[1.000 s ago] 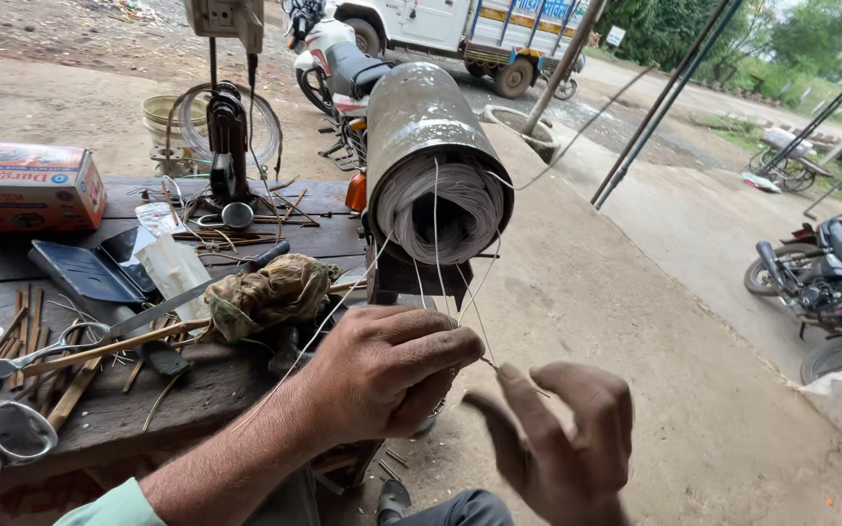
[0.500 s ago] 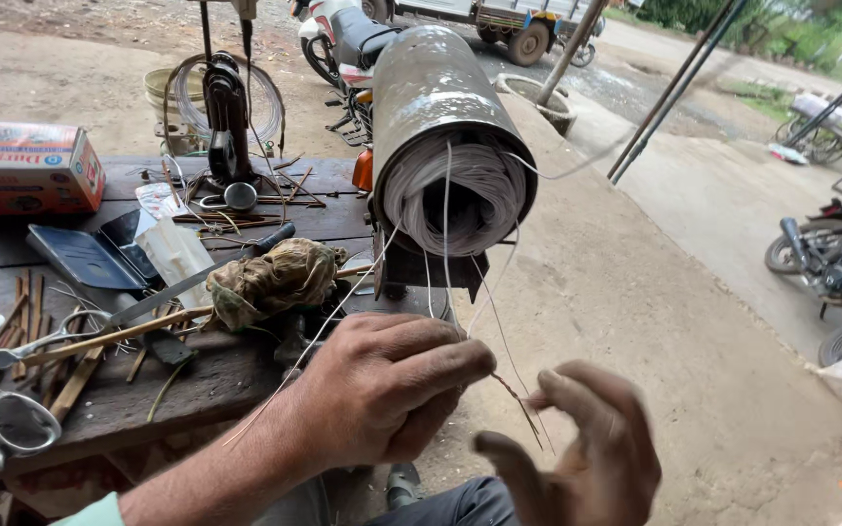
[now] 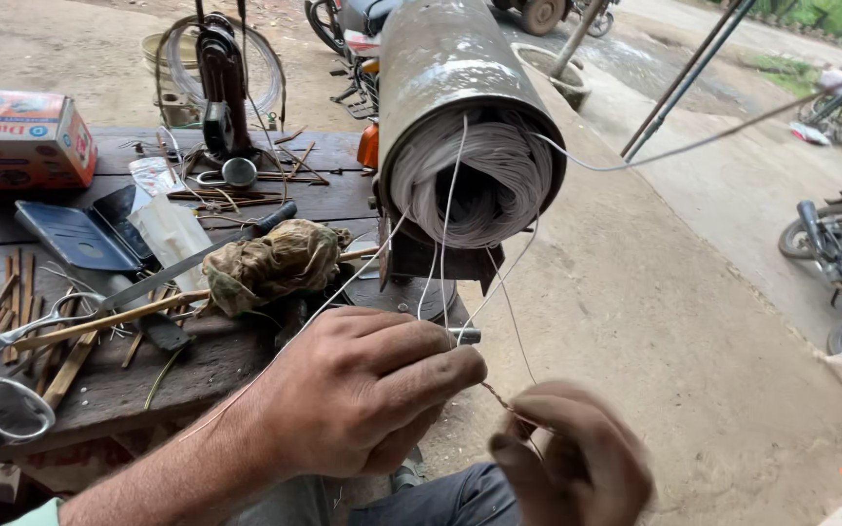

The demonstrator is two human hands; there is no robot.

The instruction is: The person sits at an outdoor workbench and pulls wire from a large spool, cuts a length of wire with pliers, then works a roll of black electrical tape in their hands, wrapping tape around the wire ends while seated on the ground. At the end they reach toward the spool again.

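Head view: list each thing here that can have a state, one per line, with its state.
Left hand: closed in a fist, pinching thin strands.
Right hand: fingers curled at the twisted strand end, blurred.
Strands: hanging from the roll, twisted together near the hands.
Metal cylinder: lying on its side, roll of wound sheet inside.
Scissors: lying on the wooden table; whether open or closed is unclear.
Cardboard box: closed.

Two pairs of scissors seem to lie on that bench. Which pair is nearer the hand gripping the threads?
The long-bladed pair of scissors lying flat beside the rag bundle is nearer the left hand. The other pair, the round-handled scissors, rests farther back by the black stand.
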